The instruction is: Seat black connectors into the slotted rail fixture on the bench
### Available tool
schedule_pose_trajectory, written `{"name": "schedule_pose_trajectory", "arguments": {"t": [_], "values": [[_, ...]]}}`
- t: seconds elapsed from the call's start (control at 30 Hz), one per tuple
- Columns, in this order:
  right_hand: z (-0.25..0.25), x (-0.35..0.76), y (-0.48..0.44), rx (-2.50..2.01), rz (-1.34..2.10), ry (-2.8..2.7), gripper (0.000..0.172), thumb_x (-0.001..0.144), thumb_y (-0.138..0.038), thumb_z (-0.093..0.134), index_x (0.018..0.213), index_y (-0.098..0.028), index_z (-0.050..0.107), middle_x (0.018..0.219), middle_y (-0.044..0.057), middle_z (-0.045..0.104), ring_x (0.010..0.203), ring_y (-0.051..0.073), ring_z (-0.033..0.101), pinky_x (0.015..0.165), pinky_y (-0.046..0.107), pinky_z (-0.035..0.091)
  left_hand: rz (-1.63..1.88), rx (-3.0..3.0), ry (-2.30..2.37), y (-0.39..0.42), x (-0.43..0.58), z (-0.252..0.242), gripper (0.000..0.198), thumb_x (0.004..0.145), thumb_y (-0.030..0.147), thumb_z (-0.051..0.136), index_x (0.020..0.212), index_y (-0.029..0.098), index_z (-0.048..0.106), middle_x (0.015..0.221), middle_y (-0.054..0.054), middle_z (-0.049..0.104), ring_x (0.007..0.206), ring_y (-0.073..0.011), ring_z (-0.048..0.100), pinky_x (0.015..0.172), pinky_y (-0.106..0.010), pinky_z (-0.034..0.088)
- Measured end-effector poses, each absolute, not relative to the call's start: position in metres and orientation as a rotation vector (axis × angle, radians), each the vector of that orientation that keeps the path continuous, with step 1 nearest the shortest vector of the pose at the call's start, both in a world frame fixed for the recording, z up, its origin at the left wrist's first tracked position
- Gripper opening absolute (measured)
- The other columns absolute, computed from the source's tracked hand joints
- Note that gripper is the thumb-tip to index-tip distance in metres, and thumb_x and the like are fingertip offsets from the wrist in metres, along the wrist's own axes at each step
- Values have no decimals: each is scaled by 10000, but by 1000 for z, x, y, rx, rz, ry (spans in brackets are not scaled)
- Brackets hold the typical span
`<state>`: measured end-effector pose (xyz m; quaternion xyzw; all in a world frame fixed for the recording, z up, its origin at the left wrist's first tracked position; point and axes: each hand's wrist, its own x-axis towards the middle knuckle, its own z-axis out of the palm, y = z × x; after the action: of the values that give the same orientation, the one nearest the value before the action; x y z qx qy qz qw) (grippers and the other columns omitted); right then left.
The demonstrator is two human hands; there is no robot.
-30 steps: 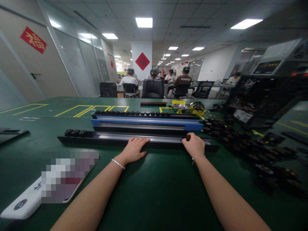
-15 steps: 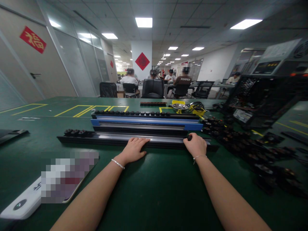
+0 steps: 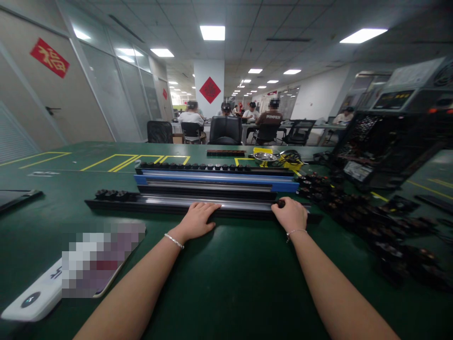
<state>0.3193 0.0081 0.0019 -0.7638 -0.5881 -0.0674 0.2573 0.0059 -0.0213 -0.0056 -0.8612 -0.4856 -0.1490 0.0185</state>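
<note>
A long black rail (image 3: 163, 200) with a shiny strip along its inside lies crosswise on the green table. My left hand (image 3: 198, 220) rests on its near edge, fingers stretched over the rail and thumb apart. Towards the rail's right end, my right hand (image 3: 292, 215) is closed around a small round black part (image 3: 281, 203), mostly hidden by the fingers. Several similar black parts (image 3: 111, 194) sit at the rail's left end. Just behind is a blue-edged rail (image 3: 215, 177), and beyond it a row of black parts (image 3: 184, 166) on another rail.
Many loose black parts (image 3: 354, 208) are heaped on the right, before an open computer case (image 3: 389, 137). A metal bowl (image 3: 264, 157) stands at the back. Front left lie a white device (image 3: 35, 297) and a partly blurred phone (image 3: 123, 255). People sit at far desks.
My right hand has shifted slightly to the right along the rail with the small black part. My left hand stays in place on the rail.
</note>
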Motion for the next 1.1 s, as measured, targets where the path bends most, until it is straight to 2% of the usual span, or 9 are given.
{"name": "schedule_pose_trajectory", "arguments": {"t": [0.2,0.47,0.7,1.1], "values": [[-8,321,6,-2024,-279,-1516,326,728,-378,469,920,-175,638,998,100,649,1005,264,513,887,390,340,-444,-2672,-1517,-22,6,-5,613,769,329,590,1347,302,387,1322,-25,543,1169,-227,489,1016,-412,299],[-9,322,4,-2008,-207,-1534,342,743,-380,445,951,-191,640,1045,85,642,1050,266,488,933,410,305,-447,-2666,-1519,-22,6,-6,610,775,329,581,1351,301,384,1320,-33,541,1162,-231,490,1017,-419,294],[-4,324,5,-2054,-168,-1526,332,741,-367,441,932,-190,647,1011,82,654,1008,254,520,906,376,326,-436,-2679,-1529,-22,6,-4,607,779,335,577,1352,305,379,1325,-33,537,1167,-235,488,1014,-420,296],[-6,331,6,-2052,-174,-1470,395,752,-343,453,1061,-160,618,1027,100,651,983,247,552,893,355,352,-453,-2670,-1514,-22,6,-5,593,781,328,571,1345,294,391,1334,-31,534,1159,-234,489,1016,-426,291]]}}
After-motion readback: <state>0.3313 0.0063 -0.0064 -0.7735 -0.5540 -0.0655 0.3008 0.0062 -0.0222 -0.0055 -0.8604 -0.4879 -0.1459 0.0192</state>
